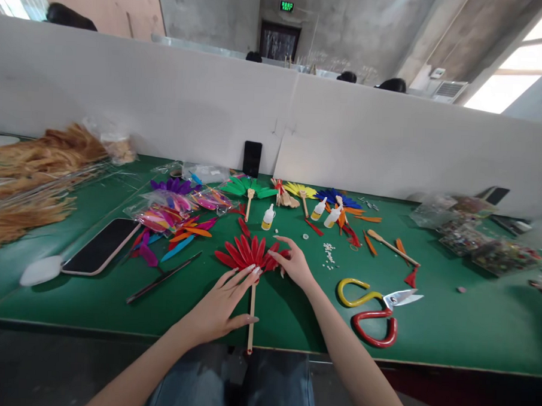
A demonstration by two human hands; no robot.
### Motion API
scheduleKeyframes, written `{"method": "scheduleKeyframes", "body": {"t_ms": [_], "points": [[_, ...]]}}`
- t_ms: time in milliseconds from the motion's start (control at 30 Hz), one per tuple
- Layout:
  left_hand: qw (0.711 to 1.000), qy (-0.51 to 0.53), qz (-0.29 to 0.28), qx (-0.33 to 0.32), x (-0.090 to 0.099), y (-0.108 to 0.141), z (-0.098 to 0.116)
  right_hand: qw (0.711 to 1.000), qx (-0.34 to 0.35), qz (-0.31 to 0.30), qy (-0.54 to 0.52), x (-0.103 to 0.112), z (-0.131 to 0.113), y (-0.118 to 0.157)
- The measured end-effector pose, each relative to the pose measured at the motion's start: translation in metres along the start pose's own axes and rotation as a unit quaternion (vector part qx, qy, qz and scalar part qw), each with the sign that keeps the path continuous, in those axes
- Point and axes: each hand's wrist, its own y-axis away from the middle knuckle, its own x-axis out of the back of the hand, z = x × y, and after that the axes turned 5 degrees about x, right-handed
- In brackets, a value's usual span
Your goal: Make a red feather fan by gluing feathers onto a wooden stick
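A red feather fan (245,250) lies on the green table, its wooden handle (251,322) pointing toward the front edge. My left hand (226,303) rests with spread fingers over the base of the feathers and the upper handle, the thumb lying across the stick. At the fan's right side, my right hand (294,262) has its thumb and fingers closed round the rightmost red feathers (272,262). A small white glue bottle (268,218) stands behind the fan. White beads (328,253) are scattered to the right of my right hand.
Scissors (386,301) with yellow and red handles lie at the right. Green (248,187), yellow (301,190) and blue (338,198) fans line the back. A phone (102,246), a pen (163,278) and loose feathers lie left. Bead bags (504,256) sit far right, before a white partition (412,140).
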Motion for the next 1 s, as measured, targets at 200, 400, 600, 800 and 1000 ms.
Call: {"method": "scheduleKeyframes", "body": {"t_ms": [200,400,600,800,1000], "points": [[1.000,-0.001,-0.017,0.002,0.0011,0.0009,0.0010,1.000,-0.008,0.007,0.009,-0.0010,-0.0014,0.0004],[1.000,0.005,-0.016,0.001,0.0008,0.0007,0.0011,1.000,-0.012,0.009,0.003,-0.0013,-0.0015,0.0003],[1.000,-0.002,-0.012,-0.001,0.0004,0.0015,0.0008,1.000,-0.011,0.011,0.028,-0.0007,0.0009,-0.0011],[1.000,-0.003,-0.021,0.001,0.0012,0.0012,0.0009,0.999,-0.016,0.017,0.030,-0.0016,0.0020,-0.0017],[1.000,0.000,-0.029,0.002,0.0016,0.0011,0.0008,0.999,-0.018,0.016,0.036,-0.0010,0.0026,-0.0017]]}}
